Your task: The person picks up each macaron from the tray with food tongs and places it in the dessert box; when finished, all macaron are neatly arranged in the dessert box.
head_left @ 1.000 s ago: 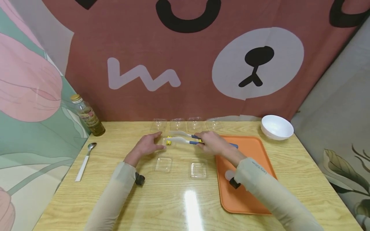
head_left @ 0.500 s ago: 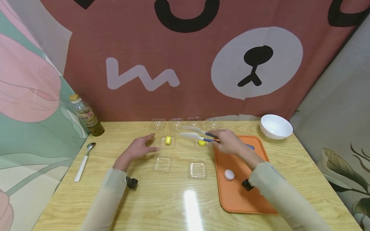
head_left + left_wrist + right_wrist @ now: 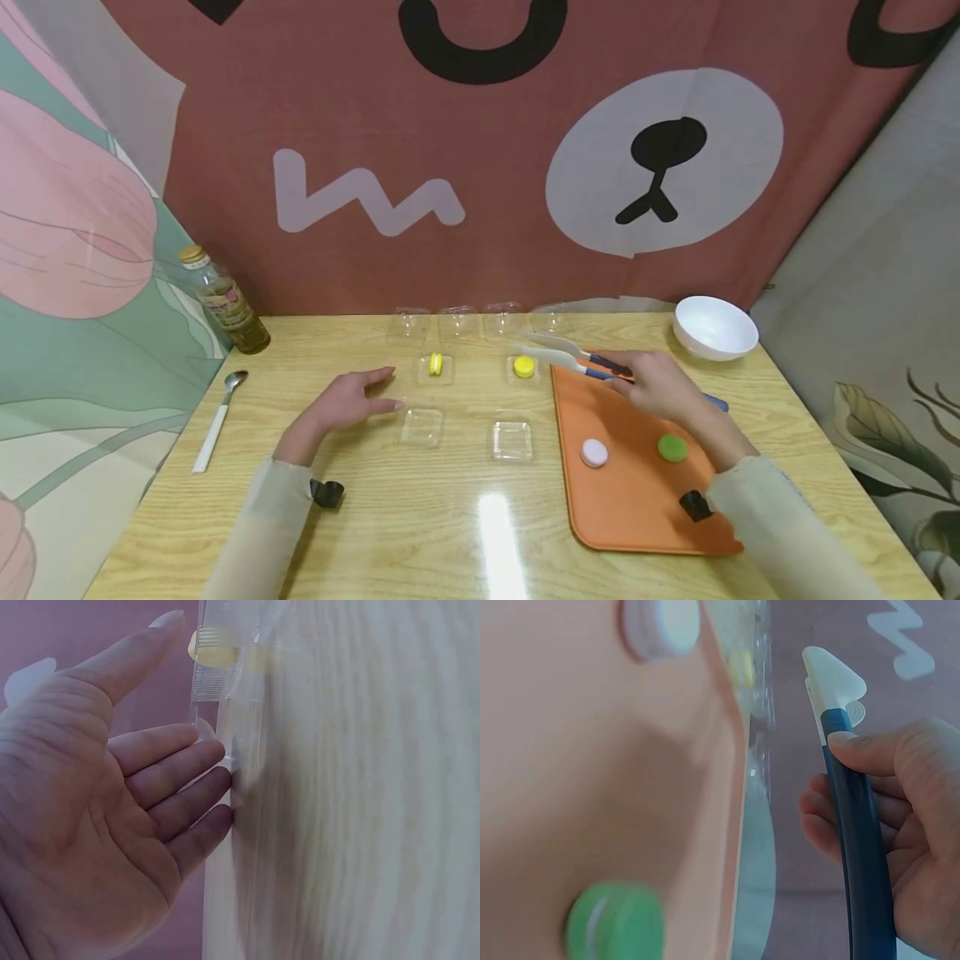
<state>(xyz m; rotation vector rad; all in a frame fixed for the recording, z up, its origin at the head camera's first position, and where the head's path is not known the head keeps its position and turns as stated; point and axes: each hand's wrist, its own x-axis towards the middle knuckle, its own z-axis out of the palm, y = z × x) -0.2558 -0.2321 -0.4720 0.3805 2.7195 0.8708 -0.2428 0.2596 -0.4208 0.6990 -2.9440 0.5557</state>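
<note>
My right hand (image 3: 656, 385) grips blue-handled tongs (image 3: 859, 825) over the back of the orange tray (image 3: 630, 525). Their white tips point left, parted, with nothing between them. On the tray lie a pale pink macaron (image 3: 594, 453) and a green macaron (image 3: 672, 448). My left hand (image 3: 347, 402) holds nothing; its fingers are extended, with the fingertips beside the clear plastic boxes. One yellow macaron (image 3: 436, 364) stands on edge in the back left box, and another yellow macaron (image 3: 524, 367) is in the back right box. A front left box (image 3: 422, 427) and front right box (image 3: 512, 441) hold nothing.
Several clear containers (image 3: 459, 323) line the wall at the back. A white bowl (image 3: 716, 328) stands in the back right corner. At the left are an oil bottle (image 3: 231, 304) and a white-handled spoon (image 3: 217, 425).
The right hand has carried the tongs rightward from the boxes to above the tray, uncovering the pink and green macarons. My left hand has drawn back leftward and nearer, away from the back left box.
</note>
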